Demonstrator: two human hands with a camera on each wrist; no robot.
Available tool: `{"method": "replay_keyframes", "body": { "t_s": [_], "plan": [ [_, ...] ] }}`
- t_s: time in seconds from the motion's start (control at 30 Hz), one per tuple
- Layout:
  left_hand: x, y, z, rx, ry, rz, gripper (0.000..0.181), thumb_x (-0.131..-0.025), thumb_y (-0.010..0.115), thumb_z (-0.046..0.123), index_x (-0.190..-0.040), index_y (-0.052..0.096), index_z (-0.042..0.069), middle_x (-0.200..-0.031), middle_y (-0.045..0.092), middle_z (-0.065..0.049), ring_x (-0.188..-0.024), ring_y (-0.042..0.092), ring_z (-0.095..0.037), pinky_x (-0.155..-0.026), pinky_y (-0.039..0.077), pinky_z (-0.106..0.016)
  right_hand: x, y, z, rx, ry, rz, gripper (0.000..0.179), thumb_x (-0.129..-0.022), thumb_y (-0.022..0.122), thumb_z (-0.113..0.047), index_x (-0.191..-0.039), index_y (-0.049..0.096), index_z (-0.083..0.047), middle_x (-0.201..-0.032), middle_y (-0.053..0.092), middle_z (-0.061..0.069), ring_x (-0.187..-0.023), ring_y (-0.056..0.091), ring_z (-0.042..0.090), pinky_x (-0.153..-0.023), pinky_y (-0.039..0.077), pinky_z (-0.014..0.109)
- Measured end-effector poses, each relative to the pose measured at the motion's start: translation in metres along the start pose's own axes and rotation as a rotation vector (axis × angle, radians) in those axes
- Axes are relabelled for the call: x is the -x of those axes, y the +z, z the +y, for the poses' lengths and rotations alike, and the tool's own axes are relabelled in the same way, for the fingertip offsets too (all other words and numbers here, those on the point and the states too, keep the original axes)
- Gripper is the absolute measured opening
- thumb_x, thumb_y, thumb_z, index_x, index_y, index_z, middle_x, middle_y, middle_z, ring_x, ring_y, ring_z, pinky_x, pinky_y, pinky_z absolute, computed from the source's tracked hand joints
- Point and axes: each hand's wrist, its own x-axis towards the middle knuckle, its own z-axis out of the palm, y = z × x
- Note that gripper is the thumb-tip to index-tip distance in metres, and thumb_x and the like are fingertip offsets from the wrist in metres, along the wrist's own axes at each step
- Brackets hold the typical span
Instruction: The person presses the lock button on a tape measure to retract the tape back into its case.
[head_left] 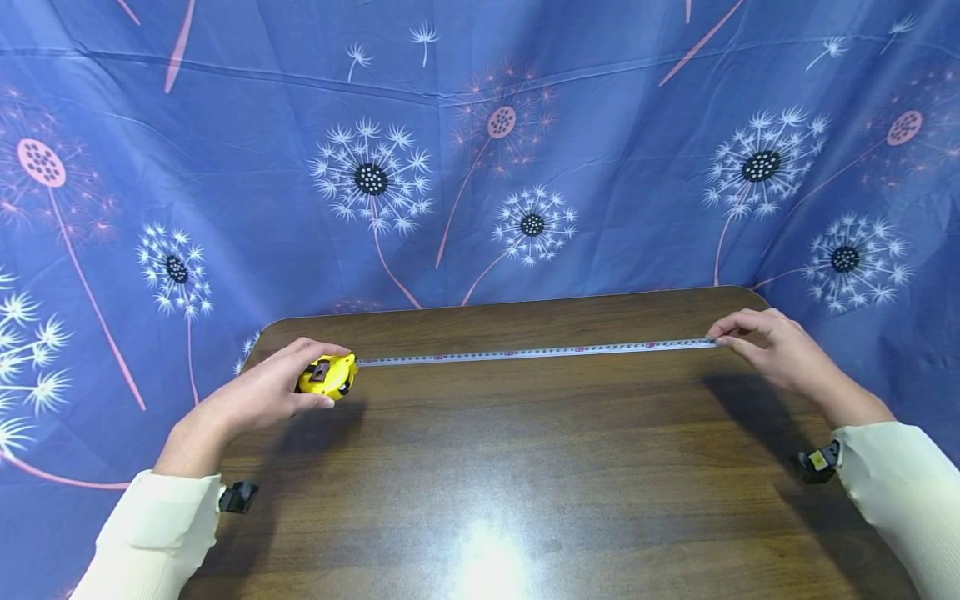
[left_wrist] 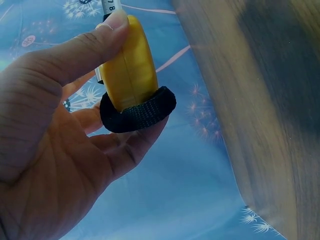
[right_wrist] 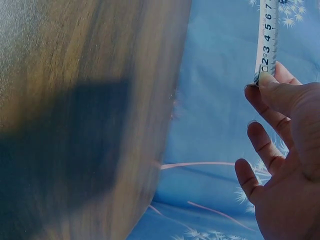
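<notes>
A yellow tape measure (head_left: 330, 377) with a black strap (left_wrist: 137, 116) is in my left hand (head_left: 281, 379), its case gripped between thumb and fingers. From the case a long white blade (head_left: 540, 351) stretches rightward in a nearly straight line above the table. At the blade's far end my right hand (head_left: 776, 350) pinches the tip between thumb and index finger. In the right wrist view the blade's low numbers (right_wrist: 267, 40) show just beyond the pinching thumb, and the other fingers (right_wrist: 262, 145) are spread apart from it.
Beneath the tape lies a brown wood-grain table (head_left: 420, 467) with rounded back corners. Blue cloth (head_left: 630, 192) with dandelion prints hangs behind it and at both sides. Small black devices (head_left: 238, 497) sit at both wrists, and a bright glare marks the table's front.
</notes>
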Motion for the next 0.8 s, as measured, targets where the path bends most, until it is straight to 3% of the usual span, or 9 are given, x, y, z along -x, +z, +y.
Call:
{"method": "replay_keyframes", "body": {
  "t_s": [0.2,0.47,0.8],
  "plan": [
    [0.000,0.001,0.002,0.005,-0.001,0.000,0.065,-0.087,0.085,0.013,-0.144,0.055,0.014,-0.133,0.056,-0.013,-0.111,0.057,-0.026,-0.093,0.048,-0.051,0.000,0.001,-0.005,0.011,0.010,0.002,0.029,-0.084,0.078,0.010,-0.095,0.076,-0.017,-0.094,0.074,0.001,-0.089,0.047,0.007,-0.076,0.037,0.029],
    [0.000,0.002,0.001,-0.012,0.033,0.007,0.064,-0.088,0.084,0.019,-0.144,0.054,0.012,-0.133,0.056,-0.015,-0.111,0.057,-0.028,-0.092,0.048,-0.052,-0.001,0.004,-0.011,0.002,0.001,0.006,0.031,-0.083,0.079,0.010,-0.095,0.076,-0.019,-0.095,0.073,-0.003,-0.088,0.049,0.008,-0.076,0.036,0.029],
    [-0.001,0.003,0.001,-0.012,0.011,-0.005,0.066,-0.087,0.084,0.014,-0.145,0.054,0.012,-0.132,0.056,-0.014,-0.110,0.057,-0.027,-0.092,0.048,-0.050,-0.003,0.007,-0.017,0.026,-0.018,0.009,0.032,-0.082,0.080,0.009,-0.096,0.076,-0.020,-0.092,0.073,0.000,-0.089,0.050,0.008,-0.075,0.034,0.031]
  ]
}}
